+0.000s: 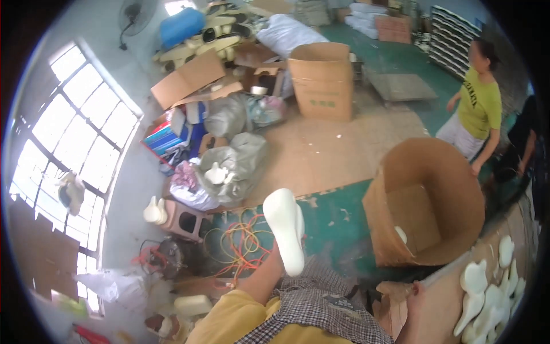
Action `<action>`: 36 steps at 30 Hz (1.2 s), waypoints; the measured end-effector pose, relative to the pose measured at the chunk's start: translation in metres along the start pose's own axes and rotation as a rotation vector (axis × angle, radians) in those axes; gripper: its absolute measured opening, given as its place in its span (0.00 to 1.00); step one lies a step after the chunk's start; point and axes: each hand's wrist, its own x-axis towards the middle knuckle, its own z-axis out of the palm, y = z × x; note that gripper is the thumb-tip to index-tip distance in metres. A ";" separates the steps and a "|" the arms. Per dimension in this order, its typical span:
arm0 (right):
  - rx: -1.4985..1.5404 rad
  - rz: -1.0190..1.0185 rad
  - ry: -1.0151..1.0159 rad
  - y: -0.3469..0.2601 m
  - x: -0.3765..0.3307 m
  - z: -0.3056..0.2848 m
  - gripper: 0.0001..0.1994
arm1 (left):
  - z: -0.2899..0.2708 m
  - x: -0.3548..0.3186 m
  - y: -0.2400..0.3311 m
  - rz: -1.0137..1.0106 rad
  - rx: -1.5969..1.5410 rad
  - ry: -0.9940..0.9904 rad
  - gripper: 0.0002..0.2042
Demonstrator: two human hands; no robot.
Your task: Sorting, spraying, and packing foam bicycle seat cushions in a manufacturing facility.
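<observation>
Green floor [338,221] (open cardboard box [427,203], tangled cables [243,243])

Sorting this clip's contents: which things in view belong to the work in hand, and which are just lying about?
In hand:
- white foam shoe form, held up by the left hand
- open cardboard box with one form inside
- pile of white forms at right

Lying about:
- coiled cords
- grey bags
- tall carton
- stool

Open cardboard box [424,206] blocks right; green floor [338,221] ahead free.
</observation>
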 end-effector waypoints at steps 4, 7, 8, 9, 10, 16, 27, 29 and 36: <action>0.270 -0.034 -0.196 -0.097 0.113 0.061 0.16 | -0.023 0.014 0.020 0.035 -0.029 -0.152 0.22; 0.272 -0.257 -0.367 -0.193 0.160 0.130 0.15 | -0.109 0.028 0.048 0.518 0.836 0.148 0.18; 0.421 -0.133 -0.519 -0.211 0.169 0.159 0.15 | -0.105 0.040 0.059 0.682 1.266 0.310 0.16; 0.563 -0.003 -0.672 -0.228 0.175 0.189 0.15 | -0.101 0.049 0.070 0.496 0.652 0.423 0.16; 0.545 -0.010 -0.728 -0.239 0.182 0.219 0.15 | -0.072 0.062 0.078 0.260 0.050 0.476 0.17; 0.455 -0.117 -1.456 -0.375 0.202 0.437 0.17 | -0.158 0.083 0.202 0.580 -0.105 0.498 0.23; 0.342 0.273 -1.383 -0.568 0.277 0.754 0.17 | -0.267 0.017 0.369 0.924 0.386 1.005 0.17; 0.364 0.427 -1.256 -0.585 0.308 0.829 0.19 | -0.236 0.054 0.421 0.873 -0.268 1.083 0.17; 0.232 0.509 -1.213 -0.652 0.287 1.131 0.31 | -0.306 0.143 0.573 0.677 -0.389 1.423 0.17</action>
